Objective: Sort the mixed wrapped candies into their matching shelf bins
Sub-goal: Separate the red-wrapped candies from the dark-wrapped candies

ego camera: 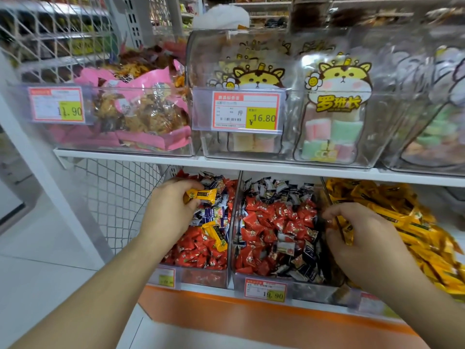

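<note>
Three clear bins are seen side by side on the lower shelf (251, 295): the left bin (201, 275) and the middle bin (276, 285) are filled with red and dark blue-white wrapped candies, and the right bin (377, 302) is filled with yellow candies (402, 212). Two stray yellow candies are counted in the left bin: one (200, 195) is pinched between thumb and fingers of the left hand (171, 210), and one loose yellow candy (216, 235) is left lying on the red candies (198, 250) just below it. A third yellow candy (346, 231) is gripped by the curled fingers of the right hand (362, 238), which is held at the divider between the middle and right bins. Both forearms are stretched forward from the lower edge, the left wrist bent over the left bin. On the upper shelf (251, 163), three clear containers are seen, and two price tags can be read, 11.90 (56, 104) and 16.80 (245, 110).
</note>
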